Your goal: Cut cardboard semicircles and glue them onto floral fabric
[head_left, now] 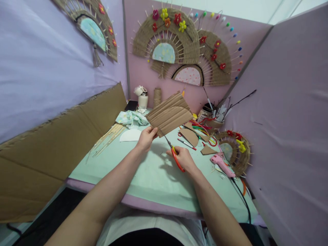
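My left hand (147,138) grips the lower left corner of a brown corrugated cardboard piece (169,115), held up above the table. A curved line runs across the cardboard. In my right hand (182,157) is a pair of scissors (175,158) with red-orange handles. Their blades meet the cardboard's lower edge, just right of my left thumb. A white half-round piece (130,135) lies on the table behind my left hand. Right of the scissors rest a pen (186,144) and a half-round cardboard cutout (189,136).
Thin bamboo sticks (109,137) and a crumpled patterned cloth (131,118) lie at left. A pink glue gun (222,165) with a black cord sits at right, near a round woven piece (237,152). Twine (157,97) stands at the back. Decorated fans (166,37) hang on the wall.
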`<state>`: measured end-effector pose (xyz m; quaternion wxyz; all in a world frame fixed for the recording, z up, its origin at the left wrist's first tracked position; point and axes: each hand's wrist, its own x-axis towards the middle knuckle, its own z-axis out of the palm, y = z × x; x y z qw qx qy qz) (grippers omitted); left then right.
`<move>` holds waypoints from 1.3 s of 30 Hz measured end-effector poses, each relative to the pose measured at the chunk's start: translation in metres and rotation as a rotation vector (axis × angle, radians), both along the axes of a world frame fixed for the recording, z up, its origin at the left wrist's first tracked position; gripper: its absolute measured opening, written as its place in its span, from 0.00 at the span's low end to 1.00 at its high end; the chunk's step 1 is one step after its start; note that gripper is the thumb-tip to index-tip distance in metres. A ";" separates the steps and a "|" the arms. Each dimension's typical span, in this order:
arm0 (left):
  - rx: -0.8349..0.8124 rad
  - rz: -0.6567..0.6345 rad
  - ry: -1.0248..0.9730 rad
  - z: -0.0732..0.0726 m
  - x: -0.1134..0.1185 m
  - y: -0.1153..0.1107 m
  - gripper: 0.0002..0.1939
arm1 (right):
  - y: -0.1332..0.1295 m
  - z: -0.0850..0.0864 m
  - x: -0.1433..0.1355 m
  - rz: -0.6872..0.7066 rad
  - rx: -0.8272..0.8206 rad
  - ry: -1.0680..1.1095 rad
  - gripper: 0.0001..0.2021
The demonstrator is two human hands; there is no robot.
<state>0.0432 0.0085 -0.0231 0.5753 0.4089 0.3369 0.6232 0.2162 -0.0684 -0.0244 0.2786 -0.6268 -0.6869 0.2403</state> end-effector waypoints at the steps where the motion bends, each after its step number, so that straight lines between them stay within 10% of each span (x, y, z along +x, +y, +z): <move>1: 0.006 0.003 0.002 0.000 0.000 0.000 0.18 | 0.000 -0.001 0.000 0.012 0.001 -0.015 0.18; 39: 0.139 0.004 0.367 0.007 0.007 -0.017 0.19 | -0.004 0.007 0.010 0.183 -0.106 0.093 0.17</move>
